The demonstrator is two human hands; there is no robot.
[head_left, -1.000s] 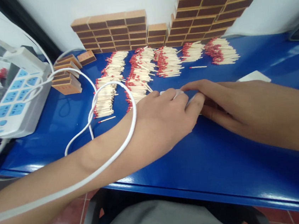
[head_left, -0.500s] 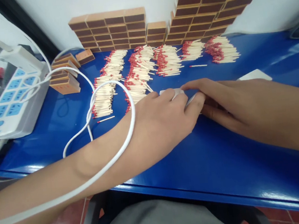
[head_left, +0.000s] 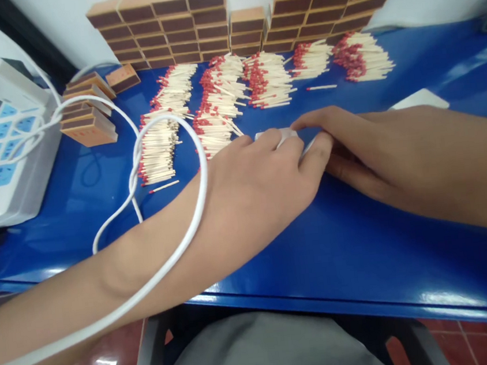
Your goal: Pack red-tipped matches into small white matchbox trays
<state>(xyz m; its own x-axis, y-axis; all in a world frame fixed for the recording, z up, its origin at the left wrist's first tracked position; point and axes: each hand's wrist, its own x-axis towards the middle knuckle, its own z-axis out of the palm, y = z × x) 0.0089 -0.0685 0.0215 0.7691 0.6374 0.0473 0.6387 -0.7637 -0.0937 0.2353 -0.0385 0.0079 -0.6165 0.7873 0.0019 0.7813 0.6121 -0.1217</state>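
My left hand reaches across the blue table with its fingers curled down over a small white object, mostly hidden beneath them. My right hand meets it from the right, index finger and thumb bent in around the same spot. What the right fingers hold is largely covered. Just beyond the hands lie rows of loose red-headed matches. A single match rests apart from them. A white cable loops over my left forearm.
Stacked matchboxes line the wall, with a taller stack farther right. Several loose matchboxes sit beside a white power strip. A flat white piece lies behind my right wrist. The blue table's front edge runs before my lap.
The camera view has tilted a little, so the matches and boxes appear higher and the left-hand items farther left. Both hands keep nearly the same pose around the white object.
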